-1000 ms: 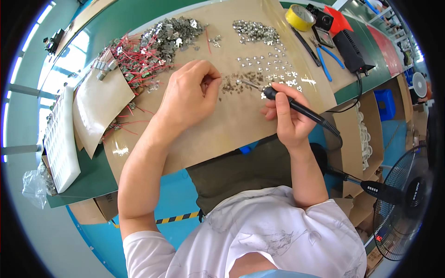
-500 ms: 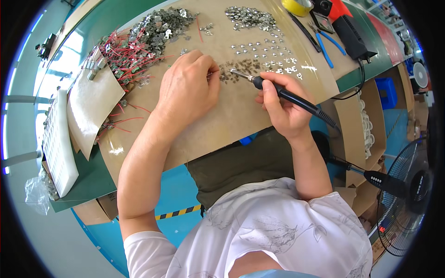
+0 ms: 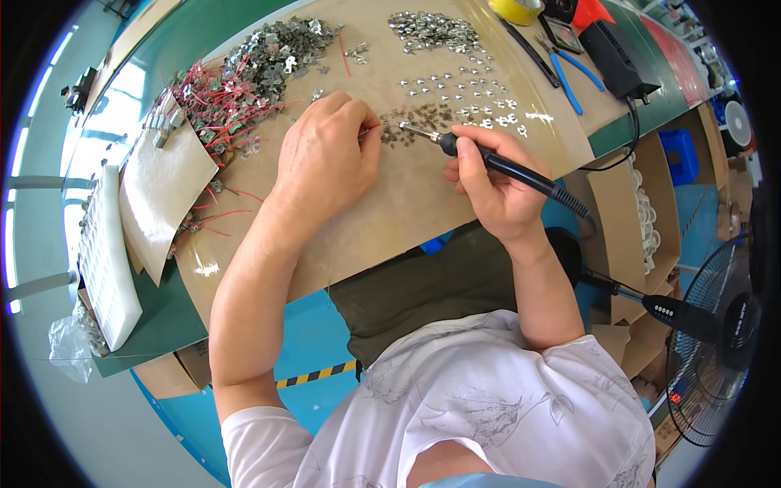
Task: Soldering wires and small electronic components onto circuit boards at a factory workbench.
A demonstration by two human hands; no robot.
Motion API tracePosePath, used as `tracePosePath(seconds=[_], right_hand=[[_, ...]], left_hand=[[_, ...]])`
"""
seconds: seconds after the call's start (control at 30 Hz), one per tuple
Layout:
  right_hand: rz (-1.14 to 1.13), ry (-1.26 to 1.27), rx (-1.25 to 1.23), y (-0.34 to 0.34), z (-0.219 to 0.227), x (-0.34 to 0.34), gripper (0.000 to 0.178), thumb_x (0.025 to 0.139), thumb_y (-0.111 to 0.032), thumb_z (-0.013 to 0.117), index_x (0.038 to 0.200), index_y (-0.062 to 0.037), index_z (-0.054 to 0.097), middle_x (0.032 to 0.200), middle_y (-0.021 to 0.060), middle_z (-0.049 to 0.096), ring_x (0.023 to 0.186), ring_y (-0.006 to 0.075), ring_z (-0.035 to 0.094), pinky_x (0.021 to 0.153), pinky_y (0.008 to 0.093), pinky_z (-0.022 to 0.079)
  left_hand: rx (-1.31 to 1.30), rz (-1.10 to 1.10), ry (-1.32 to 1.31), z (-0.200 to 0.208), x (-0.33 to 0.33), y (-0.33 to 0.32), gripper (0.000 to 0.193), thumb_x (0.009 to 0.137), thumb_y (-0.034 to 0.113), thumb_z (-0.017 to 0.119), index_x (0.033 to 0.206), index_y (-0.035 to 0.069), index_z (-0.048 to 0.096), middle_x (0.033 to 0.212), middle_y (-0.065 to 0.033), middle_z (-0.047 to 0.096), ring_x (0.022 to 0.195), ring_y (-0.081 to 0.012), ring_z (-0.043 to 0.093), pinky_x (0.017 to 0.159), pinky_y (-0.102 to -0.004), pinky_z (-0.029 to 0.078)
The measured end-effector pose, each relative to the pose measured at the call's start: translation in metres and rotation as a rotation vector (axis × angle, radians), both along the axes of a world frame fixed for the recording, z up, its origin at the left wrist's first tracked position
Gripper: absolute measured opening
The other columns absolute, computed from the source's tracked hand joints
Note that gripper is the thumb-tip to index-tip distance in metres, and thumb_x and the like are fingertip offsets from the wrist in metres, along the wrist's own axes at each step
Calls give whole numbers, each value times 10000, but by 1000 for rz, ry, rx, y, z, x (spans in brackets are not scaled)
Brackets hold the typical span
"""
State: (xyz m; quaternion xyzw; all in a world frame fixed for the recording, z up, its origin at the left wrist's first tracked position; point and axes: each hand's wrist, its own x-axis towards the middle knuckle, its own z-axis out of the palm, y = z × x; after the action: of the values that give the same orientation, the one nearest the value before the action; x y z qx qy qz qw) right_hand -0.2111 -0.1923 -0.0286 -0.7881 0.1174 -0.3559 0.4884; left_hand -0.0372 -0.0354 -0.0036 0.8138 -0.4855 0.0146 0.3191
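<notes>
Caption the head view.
Right hand points black-handled soldering iron at small metal parts beside left hand.

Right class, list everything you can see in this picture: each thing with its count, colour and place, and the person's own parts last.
Table: one, green, across the top.
Cardboard sheet: one, brown, covering the table under the hands.
Metal parts: too many to count, silver; piles at top left and top centre, rows by the iron tip.
Wired parts: many, red wires, top left.
Soldering iron: one, black handle, in the right hand, tip on small parts.
Pliers: one, blue handles, top right.
Tape roll: one, yellow, top edge.
Fan: one, black, right, below the table.
Foam block: one, white, left.
Left hand: one, on the sheet by the tip.
Right hand: one, gripping the iron.
</notes>
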Motion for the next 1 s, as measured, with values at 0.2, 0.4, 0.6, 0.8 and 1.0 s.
tracePosePath(seconds=[0.2, 0.4, 0.6, 0.8, 1.0], right_hand=[[-4, 7, 55, 1, 0, 0, 161, 1014, -71, 708, 1129, 30, 757, 838, 45, 742, 646, 83, 708, 582, 222, 577], [5, -5, 43, 0, -1, 0, 160, 1013, -69, 710, 1135, 21, 760, 818, 48, 738, 635, 84, 704, 577, 225, 578], [9, -21, -8, -1, 0, 0, 161, 1011, -69, 712, 1136, 21, 760, 833, 63, 753, 632, 84, 705, 580, 230, 585], [21, -46, -64, -1, 2, 1, 167, 1008, -78, 722, 1137, 20, 762, 806, 59, 751, 622, 88, 705, 569, 229, 581], [5, -14, -11, 1, 1, -1, 170, 1014, -83, 719, 1144, 18, 763, 814, 62, 753, 615, 89, 703, 563, 228, 579]], left_hand=[[9, 3, -11, 0, 0, -1, 86, 879, 100, 698, 888, 17, 721, 917, -150, 694, 917, -369, 687, 812, -478, 565], [16, -1, -5, 0, 0, -1, 83, 880, 97, 700, 891, 20, 728, 921, -147, 695, 914, -370, 687, 807, -477, 569], [17, -14, -25, 0, 1, -1, 78, 883, 94, 699, 890, 23, 729, 918, -144, 691, 917, -364, 686, 806, -473, 570], [12, -19, -29, -1, 1, -1, 73, 883, 93, 703, 896, 28, 734, 914, -141, 684, 913, -364, 682, 804, -475, 568], [4, -28, -48, -2, 0, -1, 70, 886, 101, 723, 897, 35, 741, 912, -134, 682, 921, -357, 681, 813, -469, 567]])
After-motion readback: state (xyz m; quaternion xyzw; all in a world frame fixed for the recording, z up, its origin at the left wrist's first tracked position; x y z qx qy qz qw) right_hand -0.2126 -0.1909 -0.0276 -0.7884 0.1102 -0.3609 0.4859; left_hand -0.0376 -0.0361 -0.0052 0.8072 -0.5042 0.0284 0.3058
